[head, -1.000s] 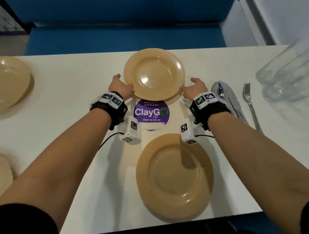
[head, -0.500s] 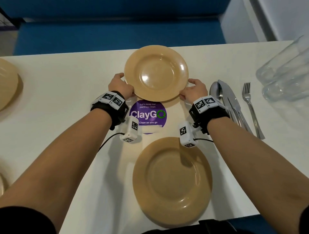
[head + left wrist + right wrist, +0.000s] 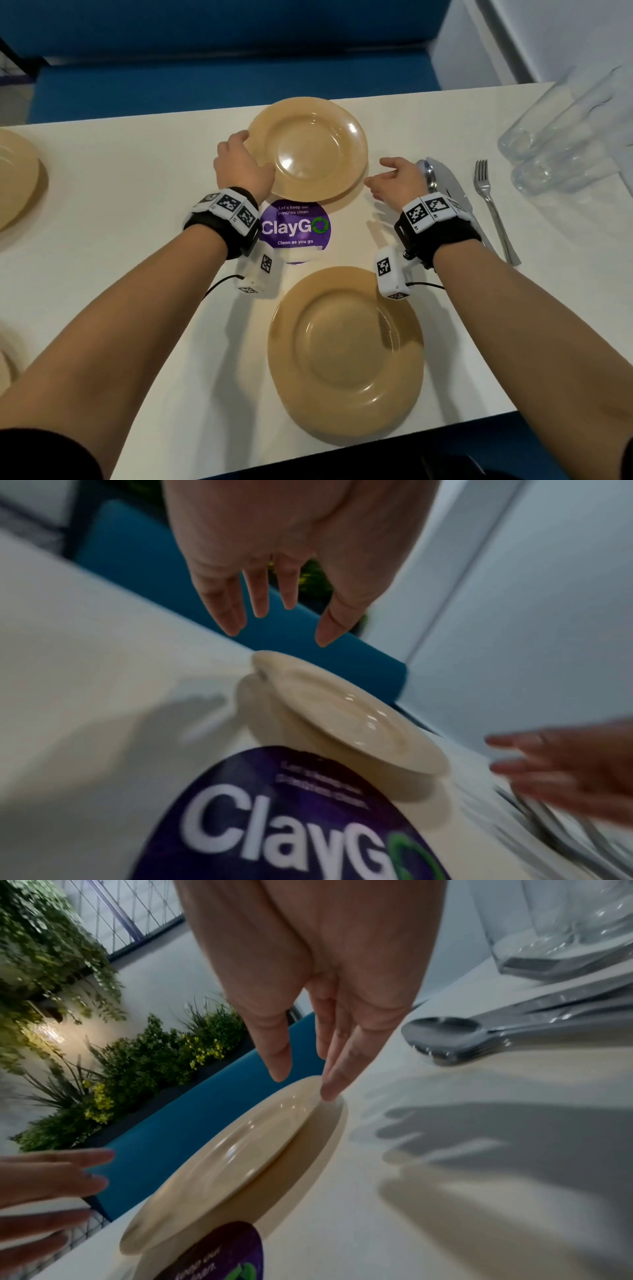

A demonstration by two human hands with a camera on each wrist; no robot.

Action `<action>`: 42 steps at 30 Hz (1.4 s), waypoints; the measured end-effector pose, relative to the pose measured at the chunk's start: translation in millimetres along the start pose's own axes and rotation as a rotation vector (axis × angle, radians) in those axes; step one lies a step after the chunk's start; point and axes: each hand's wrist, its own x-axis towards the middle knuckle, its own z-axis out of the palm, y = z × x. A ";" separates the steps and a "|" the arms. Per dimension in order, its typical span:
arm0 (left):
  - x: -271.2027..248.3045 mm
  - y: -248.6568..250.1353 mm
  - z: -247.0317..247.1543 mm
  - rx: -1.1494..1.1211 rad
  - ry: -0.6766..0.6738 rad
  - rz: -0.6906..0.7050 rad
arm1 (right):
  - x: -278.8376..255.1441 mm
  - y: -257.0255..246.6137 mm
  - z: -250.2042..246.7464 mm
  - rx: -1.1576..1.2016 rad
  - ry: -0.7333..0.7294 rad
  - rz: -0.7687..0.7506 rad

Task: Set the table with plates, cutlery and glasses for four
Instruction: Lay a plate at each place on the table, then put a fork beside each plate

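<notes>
The far tan plate (image 3: 308, 150) lies flat near the table's far edge, seen close in the left wrist view (image 3: 342, 718) and the right wrist view (image 3: 232, 1153). My left hand (image 3: 239, 154) hovers over its left rim with straight fingers (image 3: 236, 615), holding nothing. My right hand (image 3: 380, 174) is open a little to the right of the plate, its fingertips (image 3: 330, 1093) close to the rim. A second tan plate (image 3: 346, 356) lies at the near edge. A spoon (image 3: 430, 174), a knife (image 3: 452, 195) and a fork (image 3: 489, 205) lie to the right.
Clear glasses (image 3: 565, 137) stand at the far right on the white table (image 3: 120, 205). Two more tan plates (image 3: 13, 178) show at the left edge. A purple ClayGo sticker (image 3: 294, 226) sits between the two middle plates. A blue bench (image 3: 205, 89) runs behind the table.
Both hands have let go of the far plate's rim. The right hand has drawn away to the right and opened; the left has lifted above the left rim. The plate lies still.
</notes>
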 end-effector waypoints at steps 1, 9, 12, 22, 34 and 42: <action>-7.0 7.7 3.1 -0.006 -0.002 0.054 | -5.4 1.4 -8.9 -0.015 0.032 -0.028; -81.0 104.9 85.7 -0.103 -0.315 0.296 | -19.6 52.5 -113.8 -0.232 0.315 -0.005; -103.3 141.1 131.3 -0.093 -0.460 0.299 | -1.7 86.1 -149.7 -0.373 0.312 0.087; -129.1 189.0 224.5 0.008 -0.670 0.138 | 39.3 125.5 -172.4 -0.529 0.070 0.057; -122.3 152.3 179.2 -0.535 -0.505 -0.100 | 0.9 68.9 -139.7 -0.033 -0.109 -0.098; -119.8 67.2 65.7 -0.667 -0.353 -0.097 | -53.0 21.1 -55.7 0.169 -0.298 -0.060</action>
